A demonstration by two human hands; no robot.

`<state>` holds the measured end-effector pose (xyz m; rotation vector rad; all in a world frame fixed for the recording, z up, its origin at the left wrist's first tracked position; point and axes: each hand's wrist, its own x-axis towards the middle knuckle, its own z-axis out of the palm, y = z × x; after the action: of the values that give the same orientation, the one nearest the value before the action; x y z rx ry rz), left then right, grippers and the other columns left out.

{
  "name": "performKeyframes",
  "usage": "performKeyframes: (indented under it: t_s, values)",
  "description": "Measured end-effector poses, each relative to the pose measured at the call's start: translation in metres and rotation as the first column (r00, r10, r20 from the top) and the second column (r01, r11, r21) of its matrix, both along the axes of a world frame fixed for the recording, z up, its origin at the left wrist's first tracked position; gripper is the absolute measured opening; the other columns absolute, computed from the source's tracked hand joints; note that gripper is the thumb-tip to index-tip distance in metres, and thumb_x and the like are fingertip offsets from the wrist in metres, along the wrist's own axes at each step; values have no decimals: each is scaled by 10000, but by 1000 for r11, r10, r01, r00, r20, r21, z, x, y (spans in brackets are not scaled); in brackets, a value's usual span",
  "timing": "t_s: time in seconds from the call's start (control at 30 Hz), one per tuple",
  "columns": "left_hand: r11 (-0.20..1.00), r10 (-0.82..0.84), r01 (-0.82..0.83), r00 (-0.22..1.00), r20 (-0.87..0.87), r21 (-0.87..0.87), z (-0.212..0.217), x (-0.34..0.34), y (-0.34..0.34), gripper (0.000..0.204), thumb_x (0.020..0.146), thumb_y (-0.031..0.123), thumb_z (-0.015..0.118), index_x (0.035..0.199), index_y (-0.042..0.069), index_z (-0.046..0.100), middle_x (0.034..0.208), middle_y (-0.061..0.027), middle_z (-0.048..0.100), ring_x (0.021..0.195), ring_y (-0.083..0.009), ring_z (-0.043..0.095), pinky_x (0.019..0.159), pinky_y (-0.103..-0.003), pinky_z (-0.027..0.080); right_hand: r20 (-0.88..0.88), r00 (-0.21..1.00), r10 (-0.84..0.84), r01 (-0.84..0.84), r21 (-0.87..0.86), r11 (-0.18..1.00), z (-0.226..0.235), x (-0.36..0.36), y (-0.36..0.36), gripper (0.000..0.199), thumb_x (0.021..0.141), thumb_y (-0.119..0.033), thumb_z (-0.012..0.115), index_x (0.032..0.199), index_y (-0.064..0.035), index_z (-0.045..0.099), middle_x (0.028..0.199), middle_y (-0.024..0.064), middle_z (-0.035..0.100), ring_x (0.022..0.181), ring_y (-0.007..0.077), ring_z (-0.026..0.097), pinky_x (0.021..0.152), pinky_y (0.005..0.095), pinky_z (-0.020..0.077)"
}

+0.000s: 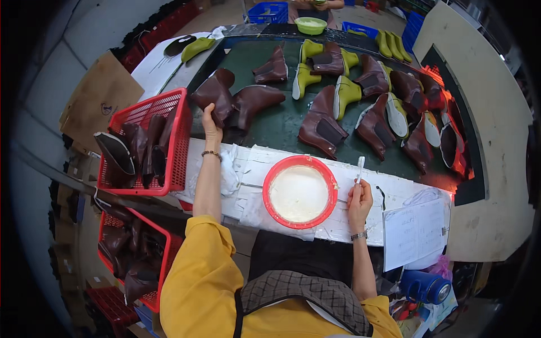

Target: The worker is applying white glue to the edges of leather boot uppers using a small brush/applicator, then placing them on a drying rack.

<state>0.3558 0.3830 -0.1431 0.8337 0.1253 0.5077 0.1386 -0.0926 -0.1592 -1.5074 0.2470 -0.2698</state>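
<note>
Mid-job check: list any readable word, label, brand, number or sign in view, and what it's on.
Nothing here is clear enough to quote.
White paper sheet, to the right of the right hand: faint rows of writing, too small to read.
Brown cardboard at the left: one small dark mark, too small to make out.
Elsewhere I can make out none.

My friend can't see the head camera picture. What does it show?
Someone's left hand touches a brown boot, and the right hand holds a white brush beside a red bowl of white paste. More brown boots rest on the green table.
</note>
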Motion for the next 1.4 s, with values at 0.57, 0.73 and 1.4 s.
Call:
performKeyframes:
  t_s: [0.57,0.73,1.4]
  values:
    - [987,-138,141,990,42,-74,52,-72,-16,472,921,292,643,1330,64,578,1244,-81,689,1065,-212,705,841,-370,611,-25,1000,1,0,31,1000,-9,1,0,213,1069,-175,545,1206,-25,608,739,-42,551,569,-2,432,478,160,344]
    - [568,293,-137,955,-44,812,83,-21,37,567,745,126,806,1279,13,648,1185,-130,722,1057,-240,691,916,-333,547,-43,999,-13,14,34,999,-10,1,1,206,1067,-176,550,1200,-29,607,743,-41,550,574,-2,432,482,159,346]
    - [99,688,285,672,-272,954,-6,164,55,613,957,171,527,1509,395,384,1633,-315,55,1381,-740,147,1011,-826,304,-125,990,-66,49,-135,990,-5,2,14,203,1076,-185,529,1191,-32,595,714,-49,515,514,3,374,420,180,275]
